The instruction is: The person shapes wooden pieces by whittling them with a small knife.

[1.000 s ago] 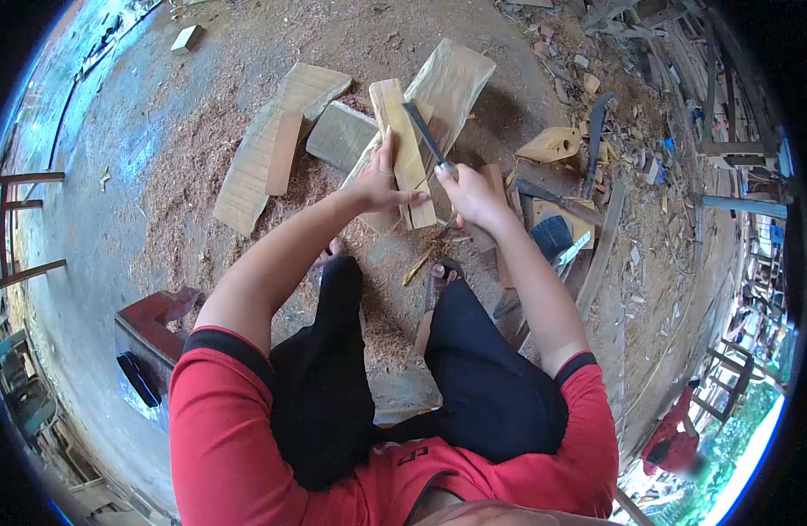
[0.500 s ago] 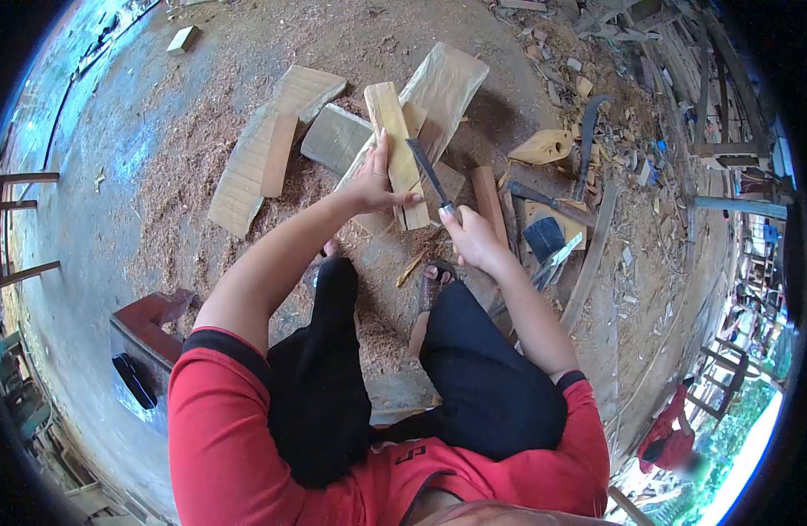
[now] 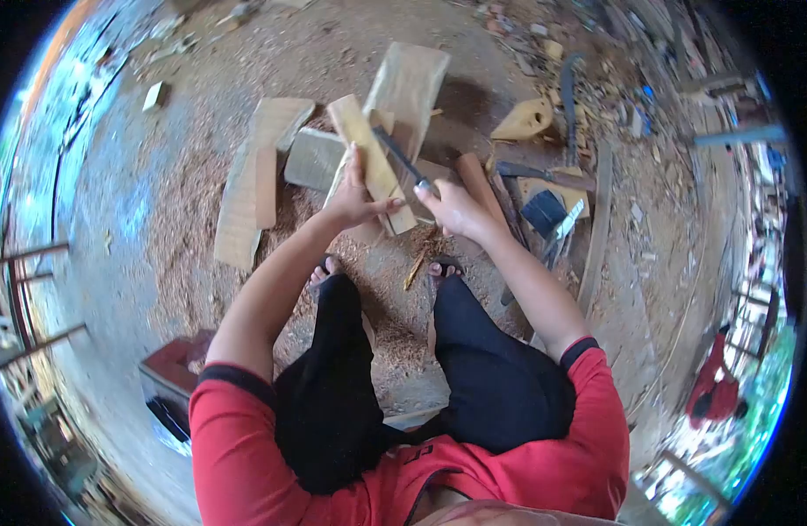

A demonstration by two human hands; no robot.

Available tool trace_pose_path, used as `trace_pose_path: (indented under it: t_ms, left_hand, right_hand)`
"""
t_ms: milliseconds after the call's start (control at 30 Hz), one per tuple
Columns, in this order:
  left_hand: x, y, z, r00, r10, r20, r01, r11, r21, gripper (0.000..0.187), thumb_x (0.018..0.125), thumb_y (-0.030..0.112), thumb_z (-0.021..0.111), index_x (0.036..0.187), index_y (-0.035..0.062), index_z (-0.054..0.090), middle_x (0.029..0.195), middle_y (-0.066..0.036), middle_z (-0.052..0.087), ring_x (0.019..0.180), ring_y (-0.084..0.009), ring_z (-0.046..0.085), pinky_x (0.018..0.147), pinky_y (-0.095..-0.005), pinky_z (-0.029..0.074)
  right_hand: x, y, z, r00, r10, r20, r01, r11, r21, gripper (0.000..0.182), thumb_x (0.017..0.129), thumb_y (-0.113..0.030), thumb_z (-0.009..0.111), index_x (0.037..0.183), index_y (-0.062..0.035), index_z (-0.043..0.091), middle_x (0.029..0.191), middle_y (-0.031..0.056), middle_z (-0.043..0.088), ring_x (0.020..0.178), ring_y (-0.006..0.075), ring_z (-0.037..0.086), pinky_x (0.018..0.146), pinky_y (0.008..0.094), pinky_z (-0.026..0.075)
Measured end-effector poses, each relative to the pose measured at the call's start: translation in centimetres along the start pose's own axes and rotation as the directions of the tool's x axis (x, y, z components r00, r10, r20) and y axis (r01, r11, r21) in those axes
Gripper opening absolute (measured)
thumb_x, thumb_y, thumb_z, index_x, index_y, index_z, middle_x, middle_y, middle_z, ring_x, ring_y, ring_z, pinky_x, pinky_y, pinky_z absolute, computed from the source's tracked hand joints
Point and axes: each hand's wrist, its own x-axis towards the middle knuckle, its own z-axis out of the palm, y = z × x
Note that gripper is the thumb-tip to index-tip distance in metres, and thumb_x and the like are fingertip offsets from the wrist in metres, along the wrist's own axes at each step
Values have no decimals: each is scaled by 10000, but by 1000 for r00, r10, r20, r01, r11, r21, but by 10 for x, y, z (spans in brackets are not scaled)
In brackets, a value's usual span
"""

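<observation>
My left hand point(image 3: 355, 209) holds a pale yellowish strip of wood point(image 3: 364, 145), with its fingers along the left side and thumb near the lower end. The strip leans on a larger rough plank point(image 3: 410, 74) lying behind it. My right hand point(image 3: 454, 212) is closed around the handle of a narrow, dark-bladed knife point(image 3: 396, 154). Its blade points away from me and lies against or just over the strip's right side; whether it touches cannot be made out. A grey wood block point(image 3: 314, 159) lies left of the strip, and a reddish wood piece point(image 3: 481, 184) lies behind my right hand.
Curved planks point(image 3: 237, 210) lie on shavings at the left. Toward the right are a shaped wood piece point(image 3: 522, 121), a curved blade point(image 3: 567, 92), a dark-handled tool point(image 3: 544, 175) and a dark blue object point(image 3: 541, 213). Another person in red point(image 3: 712, 386) is at far right.
The view has shifted, so the floor items appear moved and turned slightly. The strip tilts more to the left in view. Both hands keep their holds on the strip and the knife.
</observation>
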Motion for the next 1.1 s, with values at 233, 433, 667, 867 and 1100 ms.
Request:
trace_pose_path:
  t_ms: [233, 433, 667, 867, 1100]
  left_hand:
    - [-1, 4, -1, 998, 62, -12, -63, 983, -172, 1164, 661, 257, 761, 1320, -98, -131, 1408, -257, 25, 1312, -312, 94, 1078, -334, 112]
    - [9, -9, -5, 998, -18, 59, 34, 961, -273, 1116, 717, 189, 716, 1328, -39, -190, 1421, -235, 0, 1316, -280, 80, 1067, -329, 119]
    - [8, 17, -12, 990, -83, 115, 120, 922, -368, 1021, 786, 34, 610, 1353, 134, -233, 1408, -173, 88, 1180, -235, 326, 962, -316, 338]
    - [13, -11, -15, 986, -78, 145, 125, 927, -353, 1001, 792, 35, 598, 1365, 167, -212, 1377, -181, 179, 1137, -232, 384, 941, -329, 367]
    - [16, 0, -22, 989, -106, 102, 110, 993, -38, 992, 813, 158, 625, 1370, 143, -197, 1443, -123, 32, 1256, -233, 231, 1001, -334, 280]
  right_hand:
    - [-49, 139, -3, 989, 60, -132, -13, 942, 335, 492, 859, -474, 495, 954, 9, 497, 612, 39, 537, 458, 104, 511, 457, 263, 435]
    - [-83, 246, -27, 735, 363, -573, -78, 884, 461, 482, 820, -458, 554, 888, 18, 526, 713, 130, 591, 542, 190, 568, 555, 335, 464]
    - [-95, 359, -49, 350, 489, -799, -436, 840, 323, 443, 756, -310, 596, 1081, -24, 506, 889, 218, 608, 819, 346, 605, 698, 426, 476]
    - [-115, 371, -57, 511, 560, -652, -654, 746, 128, 531, 755, -208, 602, 1222, -73, 388, 1098, 175, 523, 1026, 329, 524, 812, 413, 470]
    - [-110, 399, -43, 518, 494, -699, -638, 767, 68, 581, 773, -108, 553, 1309, -159, 334, 1243, 174, 434, 1090, 326, 488, 865, 410, 439]
